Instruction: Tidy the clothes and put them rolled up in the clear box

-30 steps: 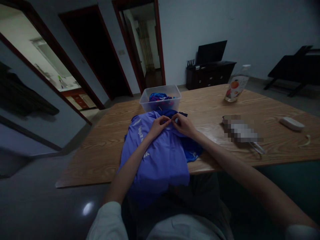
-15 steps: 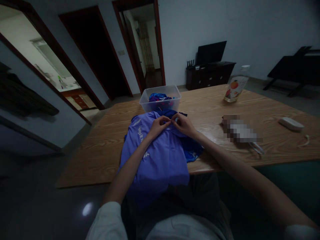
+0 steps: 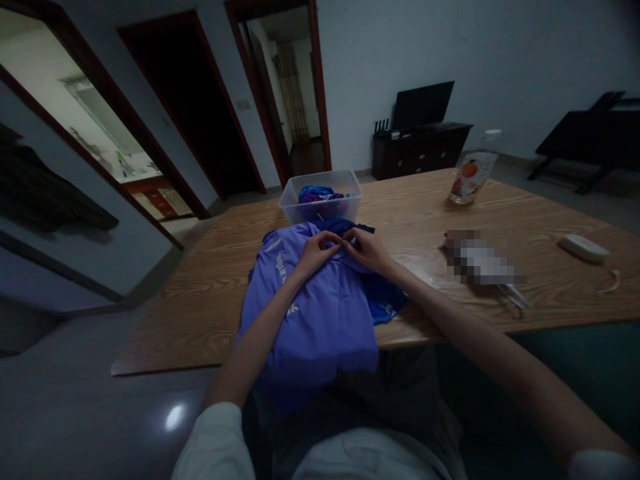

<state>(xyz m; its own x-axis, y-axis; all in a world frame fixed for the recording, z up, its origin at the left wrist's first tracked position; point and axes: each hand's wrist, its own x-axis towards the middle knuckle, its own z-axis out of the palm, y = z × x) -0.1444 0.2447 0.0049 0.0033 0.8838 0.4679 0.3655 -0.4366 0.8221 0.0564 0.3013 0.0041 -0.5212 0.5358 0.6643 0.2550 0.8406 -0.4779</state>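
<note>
The garment [image 3: 330, 320] lies before you on the table [image 3: 200, 287], overhanging its near edge, with other cloth [image 3: 387, 307] under its right side. Your left hand [image 3: 317, 253] and right hand [image 3: 367, 250] meet at its far end. Behind that stands the box [image 3: 320, 213], clothes [image 3: 320, 195] inside. To your right, the bottle [image 3: 473, 177] stands behind an item [image 3: 485, 261] too obscured to name; beyond the table, a screen [image 3: 423, 107] sits on a cabinet [image 3: 423, 148].

The head camera faces forward and down over the table [image 3: 200, 307], seemingly close.
</note>
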